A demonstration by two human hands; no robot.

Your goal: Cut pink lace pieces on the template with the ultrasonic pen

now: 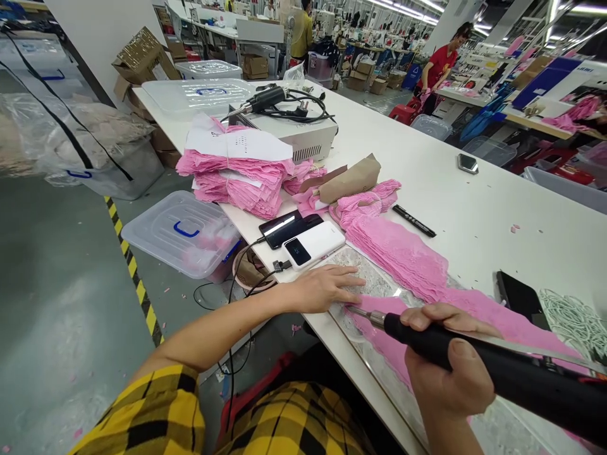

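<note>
Pink fabric (379,344) is lying over a clear, mottled board (358,262) along the near edge of the white desk (497,221), which is stretching off toward the rest of the workroom. From where I'm standing, a pale box with vents (294,136) is looking like the bulkiest item on it, and a second tool with a black handle (268,98) is resting on top among its cables. Just in front of that box, a tied stack of pink pieces and white paper (241,183) is sitting by the edge. Closer in, a black handheld tool (531,379) is slanting across the work, the person's right hand (441,385) closing firmly around its grip. A layered pink pile (393,249) is spreading beyond the board, with folded brown paper (353,180) leaning at its far end. The left hand (327,287) is lying palm down with fingers stretched out, gripping nothing, its fingertips reaching the end of the fabric. Near that hand, a white power bank (320,243) is resting beside a dark phone (284,229). A black marker (414,221) is lying beyond the pile. Smallest of all, the tool's metal tip (360,313) is pointing at the fabric's end, just beside the left fingertips.
</note>
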